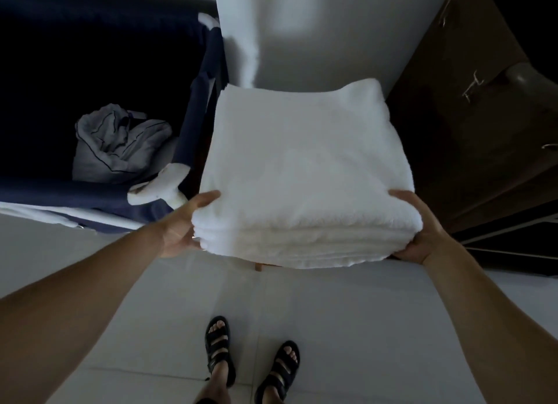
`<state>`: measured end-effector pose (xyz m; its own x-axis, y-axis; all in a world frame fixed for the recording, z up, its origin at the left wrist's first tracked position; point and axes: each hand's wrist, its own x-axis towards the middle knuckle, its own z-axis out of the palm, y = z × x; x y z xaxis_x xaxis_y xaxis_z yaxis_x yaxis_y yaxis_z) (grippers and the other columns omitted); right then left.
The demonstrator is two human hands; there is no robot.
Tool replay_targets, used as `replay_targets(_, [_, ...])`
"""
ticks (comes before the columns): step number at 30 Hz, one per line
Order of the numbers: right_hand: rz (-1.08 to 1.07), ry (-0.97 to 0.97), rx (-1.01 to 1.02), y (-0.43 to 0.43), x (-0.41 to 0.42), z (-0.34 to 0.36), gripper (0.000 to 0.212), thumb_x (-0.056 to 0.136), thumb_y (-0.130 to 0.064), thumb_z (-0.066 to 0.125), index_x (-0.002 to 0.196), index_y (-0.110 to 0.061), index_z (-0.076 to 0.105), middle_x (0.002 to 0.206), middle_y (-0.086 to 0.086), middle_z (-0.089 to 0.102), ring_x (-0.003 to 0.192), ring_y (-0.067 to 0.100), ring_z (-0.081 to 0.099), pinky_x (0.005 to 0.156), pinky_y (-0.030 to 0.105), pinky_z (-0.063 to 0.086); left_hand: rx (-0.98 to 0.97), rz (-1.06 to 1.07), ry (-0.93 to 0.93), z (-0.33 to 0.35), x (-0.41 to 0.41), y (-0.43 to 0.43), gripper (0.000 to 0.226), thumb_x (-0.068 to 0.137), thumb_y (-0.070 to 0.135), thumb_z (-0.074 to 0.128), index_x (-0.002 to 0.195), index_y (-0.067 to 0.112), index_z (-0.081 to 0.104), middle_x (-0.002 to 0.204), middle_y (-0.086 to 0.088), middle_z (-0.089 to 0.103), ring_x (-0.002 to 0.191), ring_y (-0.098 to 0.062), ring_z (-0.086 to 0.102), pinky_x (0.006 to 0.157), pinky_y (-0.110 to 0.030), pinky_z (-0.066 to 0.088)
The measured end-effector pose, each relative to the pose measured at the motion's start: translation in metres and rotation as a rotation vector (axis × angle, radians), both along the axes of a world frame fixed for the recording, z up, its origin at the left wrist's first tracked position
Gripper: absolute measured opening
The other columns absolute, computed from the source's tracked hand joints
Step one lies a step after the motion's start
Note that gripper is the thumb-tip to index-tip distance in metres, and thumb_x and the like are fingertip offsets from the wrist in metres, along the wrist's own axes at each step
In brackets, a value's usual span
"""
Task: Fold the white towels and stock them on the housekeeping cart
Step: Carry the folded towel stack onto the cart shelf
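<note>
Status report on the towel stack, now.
Left hand and right hand grip the near corners of the folded white towel stack. Stack level, held out ahead. Dark linen bag close on its left side.

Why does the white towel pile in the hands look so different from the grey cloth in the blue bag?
The white towel stack is neatly folded in flat layers; the grey cloth is crumpled. The stack is plain white; the cloth is grey with dark lines. The left hand and right hand hold the stack; the cloth lies loose in the dark blue bag. Both are fabric.
</note>
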<state>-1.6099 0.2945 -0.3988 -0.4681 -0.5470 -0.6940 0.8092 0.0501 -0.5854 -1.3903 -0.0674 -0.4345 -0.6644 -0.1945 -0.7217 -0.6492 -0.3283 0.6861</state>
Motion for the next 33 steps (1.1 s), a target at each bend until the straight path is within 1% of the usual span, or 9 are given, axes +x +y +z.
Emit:
replay_targets(3, [-0.038, 0.031, 0.082, 0.014, 0.010, -0.027, 0.033, 0.070, -0.037, 0.072, 0.098, -0.021, 0.078, 0.099, 0.007, 0.077, 0.081, 0.026, 0.076, 0.058, 0.039, 0.060, -0.004, 0.024, -0.016, -0.024, 0.011, 0.020, 0.063, 0.079, 0.063, 0.059, 0.128, 0.022, 0.062, 0.118, -0.004, 0.072, 0.116, -0.027, 0.064, 0.086, -0.040, 0.051])
replay_targets(9, [0.067, 0.123, 0.102, 0.021, -0.005, -0.035, 0.045, 0.083, -0.062, 0.058, 0.103, -0.029, 0.080, 0.119, 0.005, 0.073, 0.107, 0.025, 0.071, 0.074, 0.040, 0.061, 0.064, 0.057, 0.032, -0.032, 0.013, 0.019, 0.081, 0.070, 0.075, 0.064, 0.135, 0.025, 0.059, 0.126, -0.004, 0.069, 0.113, -0.026, 0.065, 0.082, -0.038, 0.049])
replay_targets(12, [0.044, 0.163, 0.089, 0.010, -0.013, -0.031, 0.052, 0.086, -0.069, 0.053, 0.107, -0.030, 0.079, 0.123, 0.006, 0.072, 0.111, 0.025, 0.069, 0.076, 0.038, 0.061, 0.119, 0.116, 0.042, -0.033, 0.008, 0.023, 0.064, 0.077, 0.074, 0.060, 0.121, 0.030, 0.070, 0.121, 0.000, 0.071, 0.111, -0.022, 0.068, 0.083, -0.036, 0.050])
replay_targets(15, [0.049, 0.172, 0.114, 0.003, -0.016, -0.032, 0.049, 0.081, -0.068, 0.062, 0.102, -0.027, 0.081, 0.118, 0.007, 0.074, 0.105, 0.025, 0.072, 0.072, 0.037, 0.061, 0.160, 0.163, 0.022, -0.033, 0.002, 0.026, 0.054, 0.076, 0.074, 0.060, 0.107, 0.033, 0.078, 0.118, 0.001, 0.073, 0.111, -0.021, 0.068, 0.090, -0.038, 0.048])
replay_targets(20, [0.088, 0.149, 0.145, 0.002, -0.017, -0.033, 0.050, 0.051, -0.058, 0.091, 0.090, -0.029, 0.082, 0.106, 0.005, 0.077, 0.095, 0.026, 0.075, 0.066, 0.040, 0.061, 0.111, 0.075, -0.020, -0.022, -0.001, 0.018, 0.070, 0.076, 0.073, 0.061, 0.131, 0.029, 0.063, 0.126, -0.002, 0.069, 0.121, -0.026, 0.061, 0.099, -0.041, 0.046])
replay_targets(23, [0.034, 0.189, 0.130, 0.000, -0.011, -0.025, 0.027, 0.067, -0.049, 0.081, 0.083, -0.028, 0.083, 0.095, 0.003, 0.078, 0.084, 0.023, 0.076, 0.059, 0.036, 0.060, 0.090, 0.044, 0.004, -0.008, -0.001, 0.010, 0.062, 0.069, 0.070, 0.070, 0.117, 0.031, 0.073, 0.120, 0.000, 0.072, 0.114, -0.023, 0.066, 0.091, -0.038, 0.047])
replay_targets(26, [-0.033, 0.191, 0.179, 0.000, -0.005, -0.017, 0.021, 0.079, -0.041, 0.074, 0.088, -0.022, 0.072, 0.074, 0.003, 0.077, 0.062, 0.020, 0.074, 0.042, 0.034, 0.055, 0.089, 0.034, 0.042, 0.008, 0.001, 0.004, 0.051, 0.063, 0.069, 0.075, 0.104, 0.038, 0.077, 0.118, 0.001, 0.073, 0.106, -0.020, 0.070, 0.083, -0.037, 0.049])
replay_targets(28, [-0.055, 0.199, 0.245, 0.007, -0.002, -0.016, 0.023, 0.084, -0.039, 0.070, 0.090, -0.018, 0.061, 0.059, 0.001, 0.072, 0.047, 0.017, 0.069, 0.033, 0.032, 0.050, 0.128, -0.003, 0.056, 0.008, 0.010, 0.001, 0.057, 0.064, 0.071, 0.076, 0.109, 0.037, 0.075, 0.123, 0.000, 0.071, 0.110, -0.020, 0.068, 0.088, -0.040, 0.047])
replay_targets(33, [0.039, 0.174, 0.139, 0.026, 0.007, -0.026, 0.036, 0.074, -0.041, 0.073, 0.101, -0.017, 0.074, 0.094, 0.009, 0.078, 0.082, 0.027, 0.076, 0.055, 0.036, 0.060, 0.243, -0.056, 0.014, -0.021, 0.032, 0.019, 0.065, 0.073, 0.074, 0.068, 0.120, 0.029, 0.071, 0.131, -0.005, 0.066, 0.120, -0.024, 0.063, 0.094, -0.043, 0.048])
